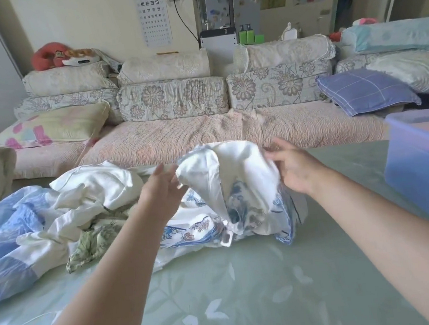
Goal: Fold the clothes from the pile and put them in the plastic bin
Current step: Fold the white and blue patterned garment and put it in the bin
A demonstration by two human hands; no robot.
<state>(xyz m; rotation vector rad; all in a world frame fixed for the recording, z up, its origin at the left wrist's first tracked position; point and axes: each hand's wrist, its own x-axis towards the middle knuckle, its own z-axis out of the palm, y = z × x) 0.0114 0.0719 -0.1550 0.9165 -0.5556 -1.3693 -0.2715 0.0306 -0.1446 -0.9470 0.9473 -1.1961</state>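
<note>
A green floral tabletop (248, 291) carries the clothes pile (68, 217) at left and the blue plastic bin (425, 166) at right. Between them, the left hand (163, 186) and right hand (293, 170) pinch a white, blue-printed garment (226, 187), lifted seemingly to spread it for folding.

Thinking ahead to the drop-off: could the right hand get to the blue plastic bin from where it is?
Probably yes. The plastic bin stands on the table just right of the right hand, bare tabletop between, though that hand now grips the printed garment.

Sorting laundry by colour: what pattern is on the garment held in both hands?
White garment with a blue floral print, seen in the head view.
</note>
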